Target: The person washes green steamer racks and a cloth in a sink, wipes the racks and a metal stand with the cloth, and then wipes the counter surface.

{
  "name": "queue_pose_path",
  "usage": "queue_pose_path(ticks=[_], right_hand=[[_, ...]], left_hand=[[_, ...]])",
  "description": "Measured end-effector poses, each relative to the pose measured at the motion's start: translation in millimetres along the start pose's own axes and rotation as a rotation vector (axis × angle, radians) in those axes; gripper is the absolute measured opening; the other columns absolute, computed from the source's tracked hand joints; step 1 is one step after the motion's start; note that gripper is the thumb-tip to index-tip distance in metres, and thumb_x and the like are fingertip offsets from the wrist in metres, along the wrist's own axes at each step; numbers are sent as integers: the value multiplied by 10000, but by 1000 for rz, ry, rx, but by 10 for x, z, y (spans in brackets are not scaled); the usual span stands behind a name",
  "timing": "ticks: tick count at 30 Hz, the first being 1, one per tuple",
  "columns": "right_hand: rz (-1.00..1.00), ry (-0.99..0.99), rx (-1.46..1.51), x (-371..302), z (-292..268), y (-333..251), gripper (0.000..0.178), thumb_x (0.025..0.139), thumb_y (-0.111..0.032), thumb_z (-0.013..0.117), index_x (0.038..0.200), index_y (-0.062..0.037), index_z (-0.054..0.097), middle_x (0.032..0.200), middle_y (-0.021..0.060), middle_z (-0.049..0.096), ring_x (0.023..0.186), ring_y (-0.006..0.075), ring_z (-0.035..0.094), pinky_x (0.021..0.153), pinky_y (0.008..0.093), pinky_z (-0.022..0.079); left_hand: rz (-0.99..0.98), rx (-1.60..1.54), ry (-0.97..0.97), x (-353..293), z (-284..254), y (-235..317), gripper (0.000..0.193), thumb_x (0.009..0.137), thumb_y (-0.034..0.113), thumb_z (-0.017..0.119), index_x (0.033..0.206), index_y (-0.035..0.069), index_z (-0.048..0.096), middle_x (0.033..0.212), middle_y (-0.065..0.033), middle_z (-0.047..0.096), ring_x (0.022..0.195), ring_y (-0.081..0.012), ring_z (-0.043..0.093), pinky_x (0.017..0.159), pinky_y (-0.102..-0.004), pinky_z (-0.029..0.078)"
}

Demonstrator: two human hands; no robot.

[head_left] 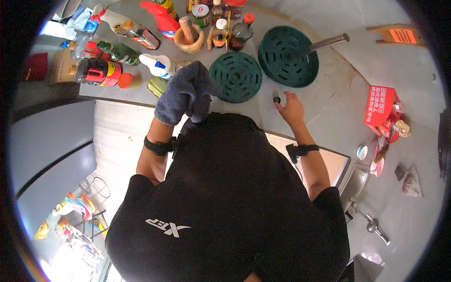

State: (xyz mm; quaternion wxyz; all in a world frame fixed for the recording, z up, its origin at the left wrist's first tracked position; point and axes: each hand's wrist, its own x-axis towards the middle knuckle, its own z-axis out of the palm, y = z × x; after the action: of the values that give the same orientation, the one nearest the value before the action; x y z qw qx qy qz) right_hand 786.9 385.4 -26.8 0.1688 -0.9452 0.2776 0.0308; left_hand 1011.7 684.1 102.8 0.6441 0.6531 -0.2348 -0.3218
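Note:
A dark grey cloth point(183, 94) is wrapped over my left hand point(165, 123), which grips it and has its fingers hidden inside. The cloth's right side is beside a flat, round green slotted tray point(236, 77) on the counter. My right hand point(292, 109) is low over the counter, thumb and fingertips closed at a small round black knob point(277, 99). Beyond that hand stands a deeper green slotted tray point(282, 75), with a shiny metal tube point(329, 41) leaning out over its right rim.
Bottles crowd the counter's left and back, among them a white spray bottle point(159, 66). A wooden mortar point(189, 40) stands among them. To the right are a red package point(379, 108), a small cup point(361, 152) and a sink point(354, 181) with a metal faucet point(372, 226).

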Motion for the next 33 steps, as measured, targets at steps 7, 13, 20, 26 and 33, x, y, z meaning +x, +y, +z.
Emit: queue_pose_path(ticks=[7, 13, 20, 26, 33], right_hand=[[197, -26, -31, -131, 428, 129, 389, 792, -386, 665, 1009, -63, 658, 1026, 171, 610, 965, 359, 593, 779, 462, 499], [194, 315, 303, 77, 34, 115, 336, 813, -285, 700, 995, -5, 661, 927, 141, 665, 835, 274, 640, 720, 394, 508], [28, 725, 425, 781, -1850, -65, 315, 815, -257, 722, 1012, -13, 683, 809, 78, 675, 669, 125, 594, 628, 279, 484], [-100, 608, 348, 1131, -2368, -155, 311, 809, -237, 716, 1015, -6, 689, 788, 101, 684, 628, 133, 599, 598, 280, 483], [-80, 337, 154, 1141, -2656, -161, 260, 807, -215, 703, 975, -16, 699, 706, 104, 667, 609, 141, 599, 576, 295, 466]], left_hand=[[45, 69, -75, -33, -42, -71, 184, 801, 62, 498, 937, -42, 565, 887, -106, 607, 842, -183, 578, 781, -285, 471], [47, 205, -74, -22, -158, -217, 131, 843, 99, 505, 892, -7, 566, 867, -78, 601, 833, -173, 577, 764, -312, 468], [-19, 8, -146, -2, -28, 25, 141, 778, 92, 533, 852, -16, 586, 842, -98, 622, 806, -199, 600, 739, -292, 469], [61, 34, -137, -19, -67, 24, 161, 799, 117, 505, 851, -15, 582, 836, -105, 630, 789, -187, 606, 741, -286, 475], [-88, -97, -147, -53, -40, 63, 197, 795, 120, 478, 897, -26, 563, 854, -126, 651, 792, -193, 632, 714, -272, 491]])
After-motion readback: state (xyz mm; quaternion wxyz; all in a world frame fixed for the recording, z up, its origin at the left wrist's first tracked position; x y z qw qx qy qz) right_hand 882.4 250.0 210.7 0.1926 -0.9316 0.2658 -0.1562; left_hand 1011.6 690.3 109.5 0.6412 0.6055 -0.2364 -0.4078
